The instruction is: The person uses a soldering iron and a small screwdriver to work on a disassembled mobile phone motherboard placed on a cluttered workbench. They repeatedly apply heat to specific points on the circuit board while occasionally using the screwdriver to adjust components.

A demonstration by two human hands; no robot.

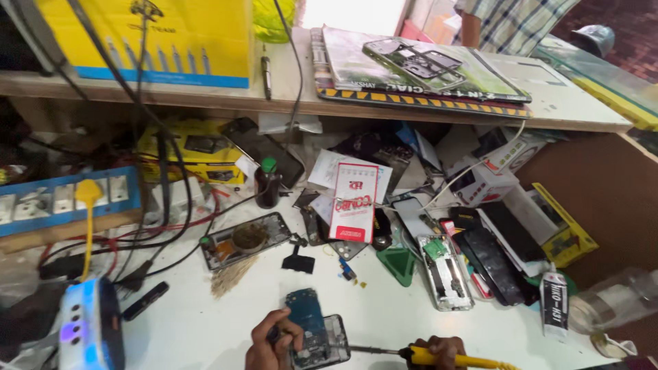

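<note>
1. Cluttered white surface (205,322), phone parts and boxes scattered all over.
2. Opened phone (317,337) lies at the near edge: back off, blue board exposed, dark frame.
3. Left hand (273,342) has its grip closed on the phone's left side.
4. Right hand (439,351) is wrapped around a yellow-handled screwdriver (439,358), tip at the phone.

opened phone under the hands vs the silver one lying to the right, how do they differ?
The opened phone sits at the bench's near edge, steadied by the left hand; the silver phone frame lies untouched farther right.
The opened phone shows a blue board; the silver one shows a green part at its top.
The right hand points a yellow-handled tool at the former.
Both lie face-down, backs off.
</note>
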